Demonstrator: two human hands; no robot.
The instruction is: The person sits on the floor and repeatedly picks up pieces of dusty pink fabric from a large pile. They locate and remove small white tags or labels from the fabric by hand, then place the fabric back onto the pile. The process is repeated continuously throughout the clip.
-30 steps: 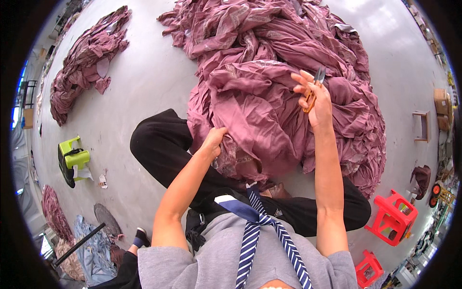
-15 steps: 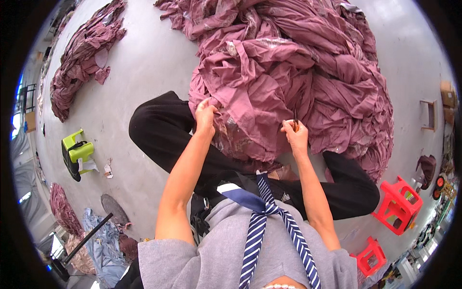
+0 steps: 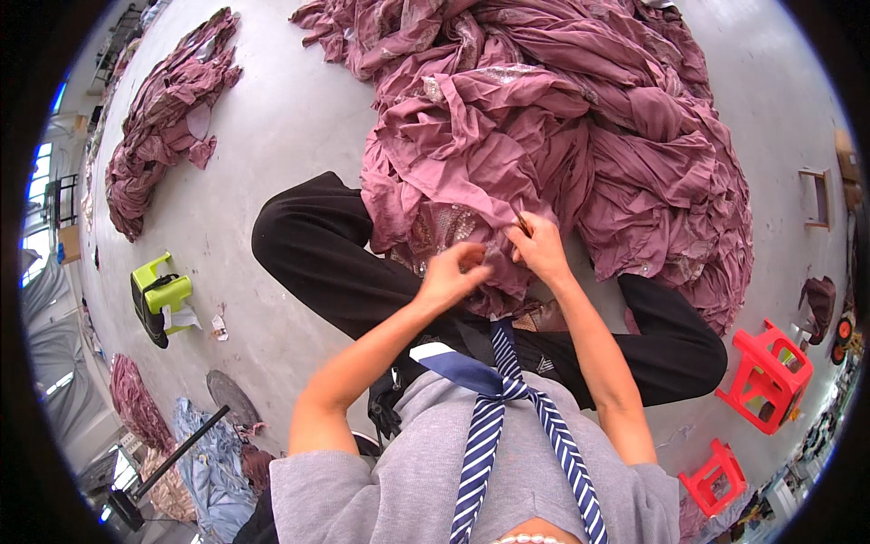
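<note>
A big heap of dusty-pink cloth (image 3: 634,181), with patches of shiny sequins, spreads in front of me and reaches my crossed legs. My right hand (image 3: 541,247) is closed at the near part of the heap, against a pulled-up fold of the cloth. From its fingers juts the thin dark tip of small snips (image 3: 520,218); their handle is hidden in the hand. My left hand (image 3: 455,276) hovers just left of it over the sequined part, fingers curved and apart, slightly blurred, with nothing visible in them.
Another pile of pink cloth (image 3: 163,127) lies on the grey floor at the far left. A green stool (image 3: 165,288) with a black item stands left. Two red stools (image 3: 770,367) are at the right. Blue cloth (image 3: 213,471) and a black pole (image 3: 181,451) are at lower left.
My left hand has let go of the cloth at the left and come right and nearer, beside my right hand. The right hand has shifted slightly left, still with the snips. The fold has changed shape.
</note>
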